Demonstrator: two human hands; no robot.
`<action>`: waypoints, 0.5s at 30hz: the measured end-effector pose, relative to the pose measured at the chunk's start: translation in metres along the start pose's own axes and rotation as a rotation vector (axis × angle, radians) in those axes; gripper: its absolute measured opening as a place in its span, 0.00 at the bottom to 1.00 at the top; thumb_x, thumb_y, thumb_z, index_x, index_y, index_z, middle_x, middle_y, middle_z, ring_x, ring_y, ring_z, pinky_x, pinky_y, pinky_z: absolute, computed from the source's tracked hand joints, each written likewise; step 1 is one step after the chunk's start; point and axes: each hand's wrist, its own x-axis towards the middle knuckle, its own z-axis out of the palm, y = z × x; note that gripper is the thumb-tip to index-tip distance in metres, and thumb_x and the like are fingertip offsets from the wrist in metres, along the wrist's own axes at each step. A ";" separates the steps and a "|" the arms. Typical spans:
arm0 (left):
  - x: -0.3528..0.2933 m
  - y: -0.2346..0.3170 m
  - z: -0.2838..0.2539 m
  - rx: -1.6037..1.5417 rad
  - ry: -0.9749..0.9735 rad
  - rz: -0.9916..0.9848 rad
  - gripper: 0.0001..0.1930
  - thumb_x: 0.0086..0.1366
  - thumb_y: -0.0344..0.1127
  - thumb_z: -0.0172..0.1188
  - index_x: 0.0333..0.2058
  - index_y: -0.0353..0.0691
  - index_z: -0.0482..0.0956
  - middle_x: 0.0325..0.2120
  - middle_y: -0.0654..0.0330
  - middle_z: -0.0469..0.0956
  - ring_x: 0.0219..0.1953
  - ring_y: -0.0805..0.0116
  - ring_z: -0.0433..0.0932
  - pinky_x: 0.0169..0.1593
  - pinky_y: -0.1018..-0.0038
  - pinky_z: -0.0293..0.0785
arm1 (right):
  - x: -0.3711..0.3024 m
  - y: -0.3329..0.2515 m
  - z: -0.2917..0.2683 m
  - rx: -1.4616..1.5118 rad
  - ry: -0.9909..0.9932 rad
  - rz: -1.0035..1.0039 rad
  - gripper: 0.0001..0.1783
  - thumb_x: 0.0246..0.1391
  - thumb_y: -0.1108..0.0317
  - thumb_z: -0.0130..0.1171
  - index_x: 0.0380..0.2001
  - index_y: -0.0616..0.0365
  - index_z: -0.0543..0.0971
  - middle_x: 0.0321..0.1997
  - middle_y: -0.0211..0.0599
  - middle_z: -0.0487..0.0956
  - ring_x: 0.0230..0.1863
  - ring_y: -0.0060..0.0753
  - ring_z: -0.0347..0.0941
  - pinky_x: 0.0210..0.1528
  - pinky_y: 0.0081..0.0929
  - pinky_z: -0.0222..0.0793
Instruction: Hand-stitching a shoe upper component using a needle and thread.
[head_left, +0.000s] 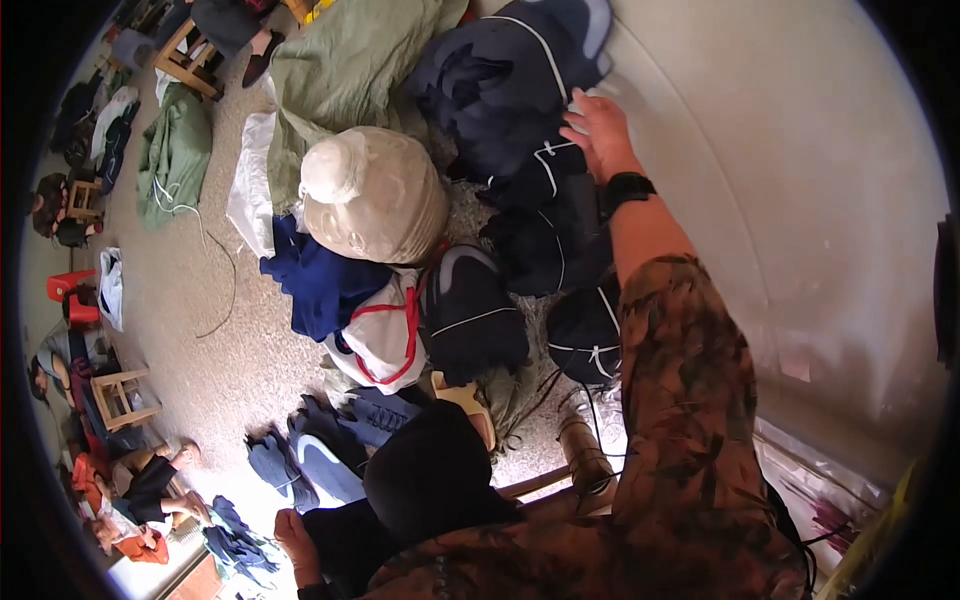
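Close in by my body, my left hand (295, 546) has its fingers partly curled, and I cannot tell whether they hold anything. My right hand (604, 132), much the nearer to the string-tied dark bundle (485, 90), reaches out alongside the pale wall (760, 150) with its fingers slightly apart. That bundle lies just left of and beyond those fingertips, its long axis seeming to run left to right, and a green sack (340, 75) spreads past its left end.

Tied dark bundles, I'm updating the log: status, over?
Right hand open beside tied dark bundles, contact unclear. Left hand low, away from them. Pale wall close on right.
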 end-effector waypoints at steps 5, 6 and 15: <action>-0.002 -0.002 0.001 -0.032 -0.006 -0.045 0.11 0.63 0.31 0.47 0.22 0.34 0.67 0.18 0.55 0.66 0.21 0.63 0.64 0.27 0.67 0.62 | -0.017 0.072 -0.099 -0.036 0.089 0.131 0.15 0.48 0.63 0.62 0.36 0.57 0.72 0.29 0.31 0.74 0.32 0.33 0.73 0.32 0.33 0.72; -0.001 -0.001 0.001 -0.042 -0.001 -0.051 0.11 0.63 0.31 0.47 0.22 0.34 0.67 0.17 0.56 0.66 0.21 0.64 0.63 0.27 0.68 0.61 | -0.035 0.098 -0.120 -0.043 0.157 0.249 0.14 0.50 0.62 0.61 0.37 0.56 0.73 0.29 0.32 0.74 0.31 0.34 0.74 0.32 0.33 0.72; 0.007 -0.001 0.000 0.026 -0.016 -0.013 0.10 0.61 0.30 0.48 0.22 0.32 0.68 0.17 0.54 0.67 0.20 0.62 0.64 0.27 0.65 0.61 | -0.133 0.252 -0.123 0.114 0.432 0.704 0.49 0.42 0.40 0.64 0.58 0.62 0.60 0.59 0.50 0.64 0.60 0.52 0.59 0.58 0.51 0.56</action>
